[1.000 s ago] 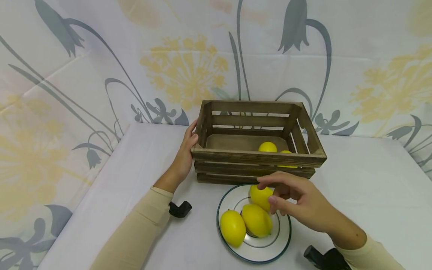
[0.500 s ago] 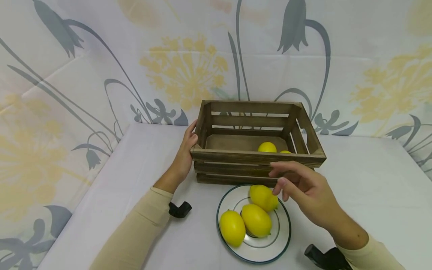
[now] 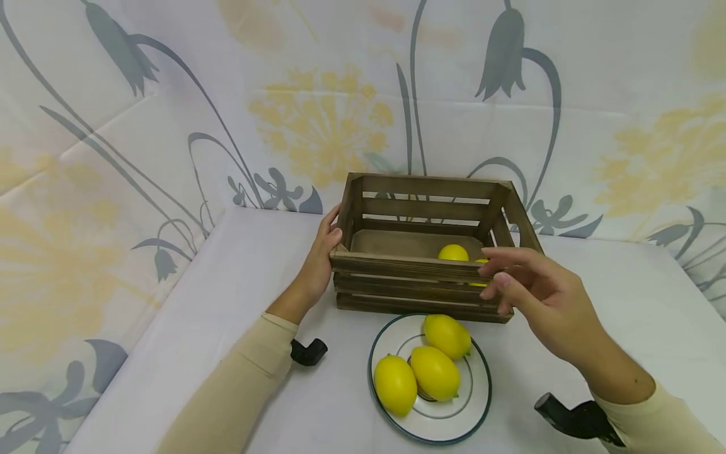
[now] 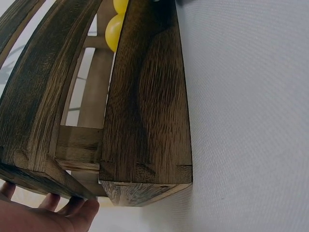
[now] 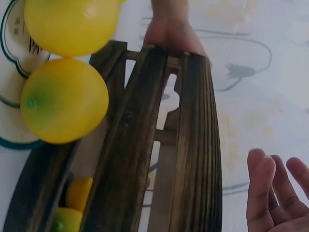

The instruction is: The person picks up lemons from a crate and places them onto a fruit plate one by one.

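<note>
A dark-brown slatted wooden crate (image 3: 408, 268) stands at the back of the table. Its left end is touched by my left hand (image 3: 316, 255), with the thumb near the rim corner; the left wrist view shows the fingertips (image 4: 50, 200) against the end slat. Two lemons are visible inside the crate, one lemon (image 3: 453, 253) clear of the front rim and the other partly hidden. My right hand (image 3: 550, 306) hovers by the crate's front right corner, fingers loosely bent, holding nothing. In front, a plate (image 3: 431, 429) bears three lemons (image 3: 435, 373), close together.
A white cloth (image 3: 334, 403) covers the table, and a flowered cloth (image 3: 323, 126) hangs behind and to the left. Black wrist-mounted devices stick out beneath each sleeve: the left device (image 3: 309, 352) and the right device (image 3: 575, 417).
My right hand has moved from over the plate up and to the right, beside the crate's front corner. The left hand stays at the crate's left end. The head view has shifted slightly.
</note>
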A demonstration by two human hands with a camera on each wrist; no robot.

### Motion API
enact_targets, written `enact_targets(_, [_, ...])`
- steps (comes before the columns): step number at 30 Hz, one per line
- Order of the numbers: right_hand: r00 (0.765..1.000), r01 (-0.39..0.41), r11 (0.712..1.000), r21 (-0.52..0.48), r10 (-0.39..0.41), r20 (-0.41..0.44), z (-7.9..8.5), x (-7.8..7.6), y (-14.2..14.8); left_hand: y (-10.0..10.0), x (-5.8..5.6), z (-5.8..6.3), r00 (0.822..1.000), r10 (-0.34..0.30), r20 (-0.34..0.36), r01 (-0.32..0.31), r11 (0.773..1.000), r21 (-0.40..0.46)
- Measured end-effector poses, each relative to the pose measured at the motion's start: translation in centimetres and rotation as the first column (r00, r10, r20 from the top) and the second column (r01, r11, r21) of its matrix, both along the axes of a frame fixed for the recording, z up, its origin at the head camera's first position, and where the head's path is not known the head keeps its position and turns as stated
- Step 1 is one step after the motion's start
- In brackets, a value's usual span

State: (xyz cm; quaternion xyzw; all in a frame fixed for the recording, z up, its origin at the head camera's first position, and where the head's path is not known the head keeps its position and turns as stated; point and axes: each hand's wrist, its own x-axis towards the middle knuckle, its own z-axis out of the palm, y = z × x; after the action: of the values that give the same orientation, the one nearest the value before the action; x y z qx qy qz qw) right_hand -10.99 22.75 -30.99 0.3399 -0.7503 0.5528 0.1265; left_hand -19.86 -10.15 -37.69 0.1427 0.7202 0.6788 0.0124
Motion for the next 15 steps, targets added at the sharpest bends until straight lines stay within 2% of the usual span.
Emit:
enact_targets(6, [0.998,0.065,0.995,0.075,-0.063,-0.03,1.3,-1.2,0.3,-0.1,-0.1,-0.1,1.0,0.009,-0.004,-0.01,1.0,-0.027])
enact_targets(9, [0.993,0.116,0.983,0.139,-0.113,-0.03,2.1,-1.7,0.6,-0.2,0.0,-0.2,1.0,0.012,0.002,-0.012,1.0,-0.027])
enact_targets(11, [0.99,0.143,0.971,0.191,-0.142,-0.02,2.5,-2.1,0.8,-0.2,-0.1,-0.2,1.0,0.014,0.004,-0.014,1.0,-0.026])
enact_targets(15, [0.986,0.143,0.953,0.266,-0.16,0.044,3.2,-3.0,1.3,0.1,-0.1,-0.2,1.0,0.011,-0.004,-0.011,1.0,-0.025])
